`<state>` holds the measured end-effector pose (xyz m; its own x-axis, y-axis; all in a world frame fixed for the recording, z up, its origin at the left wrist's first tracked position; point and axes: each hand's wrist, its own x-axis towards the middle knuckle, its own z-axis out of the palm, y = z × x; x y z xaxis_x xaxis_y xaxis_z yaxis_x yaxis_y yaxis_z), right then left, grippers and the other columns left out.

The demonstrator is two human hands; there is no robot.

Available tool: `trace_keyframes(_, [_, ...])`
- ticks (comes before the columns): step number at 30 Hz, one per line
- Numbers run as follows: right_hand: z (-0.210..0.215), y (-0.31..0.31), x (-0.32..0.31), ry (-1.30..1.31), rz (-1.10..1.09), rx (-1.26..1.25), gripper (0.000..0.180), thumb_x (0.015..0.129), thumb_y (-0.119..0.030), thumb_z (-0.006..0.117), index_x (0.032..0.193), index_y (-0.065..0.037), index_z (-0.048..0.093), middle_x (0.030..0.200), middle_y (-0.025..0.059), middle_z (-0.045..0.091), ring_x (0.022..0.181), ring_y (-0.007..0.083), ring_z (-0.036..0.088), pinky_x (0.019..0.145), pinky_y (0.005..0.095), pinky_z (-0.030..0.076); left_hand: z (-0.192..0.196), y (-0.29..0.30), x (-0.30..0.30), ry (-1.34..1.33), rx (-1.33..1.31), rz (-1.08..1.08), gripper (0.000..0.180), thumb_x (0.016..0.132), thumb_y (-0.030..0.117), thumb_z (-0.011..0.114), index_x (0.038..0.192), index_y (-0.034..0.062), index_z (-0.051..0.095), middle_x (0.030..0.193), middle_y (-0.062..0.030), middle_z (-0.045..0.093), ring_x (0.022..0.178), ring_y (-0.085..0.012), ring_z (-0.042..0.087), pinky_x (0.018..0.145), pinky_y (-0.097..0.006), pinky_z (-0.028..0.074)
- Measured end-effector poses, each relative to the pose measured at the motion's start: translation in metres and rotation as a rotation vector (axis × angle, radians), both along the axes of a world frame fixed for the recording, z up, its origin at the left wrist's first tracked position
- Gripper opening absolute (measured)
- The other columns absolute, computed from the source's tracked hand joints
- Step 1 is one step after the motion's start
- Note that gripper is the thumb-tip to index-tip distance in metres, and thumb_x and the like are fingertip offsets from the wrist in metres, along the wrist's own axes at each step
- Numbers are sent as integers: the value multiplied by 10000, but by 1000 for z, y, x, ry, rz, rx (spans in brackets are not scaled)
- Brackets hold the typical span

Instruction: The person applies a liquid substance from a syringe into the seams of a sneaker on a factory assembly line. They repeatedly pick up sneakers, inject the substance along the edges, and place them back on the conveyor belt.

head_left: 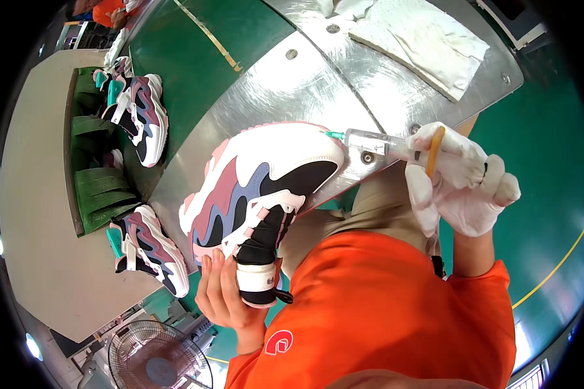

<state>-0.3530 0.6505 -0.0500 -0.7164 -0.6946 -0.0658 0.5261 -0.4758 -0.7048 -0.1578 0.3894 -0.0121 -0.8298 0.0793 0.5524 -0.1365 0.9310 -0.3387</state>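
A chunky sneaker [250,172] in white, pink, mauve, blue and black lies tipped on its side before me, toe pointing away. My left hand [227,292], bare, is wrapped round its heel and collar end. In a white glove, my right hand [461,178] grips a clear syringe [376,142] with a green nozzle tip. An orange band [436,152] loops round the plunger end, by the gloved fingers. The nozzle points left and meets the edge of the toe; whether it touches the sole or stays just off it, I cannot tell.
A bolted metal worktable [279,91] spreads under the shoe. On its far right lies a folded white cloth [428,45]. Leftward, sneakers [143,117] stand beside a beige housing [36,188] with green curtain flaps [104,194]; another sneaker [152,249] is nearer. A fan [159,363] is lower left.
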Motion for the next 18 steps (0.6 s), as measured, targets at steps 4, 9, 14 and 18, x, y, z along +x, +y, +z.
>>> trace_keyframes(4, [-13,5,2,-88,20,-374,947,633,-590,757,1187,149,546,1045,256,590,671,315,591,498,342,545,2,0,0,10,15,-10,542,784,486,784,1052,33,656,1050,-111,706,928,-292,680,764,-344,521])
trace_keyframes(9, [-5,14,9,-70,-59,-333,825,683,-549,762,1094,150,609,1202,287,545,793,361,605,483,389,562,6,11,-6,38,31,-18,503,786,467,785,1039,50,663,1032,-94,716,921,-277,680,748,-328,502])
trace_keyframes(14, [13,8,20,-82,-188,-232,861,665,-560,776,1107,156,594,1163,280,549,768,350,608,475,376,553,5,7,-7,46,45,-27,511,772,478,793,1042,59,677,1037,-80,717,941,-266,679,748,-317,482])
trace_keyframes(18, [37,2,26,-32,-207,0,940,632,-581,791,1151,167,559,1055,260,574,704,323,613,477,350,540,5,6,-5,60,62,-24,483,794,466,770,1047,62,690,1049,-68,719,947,-256,679,744,-305,472])
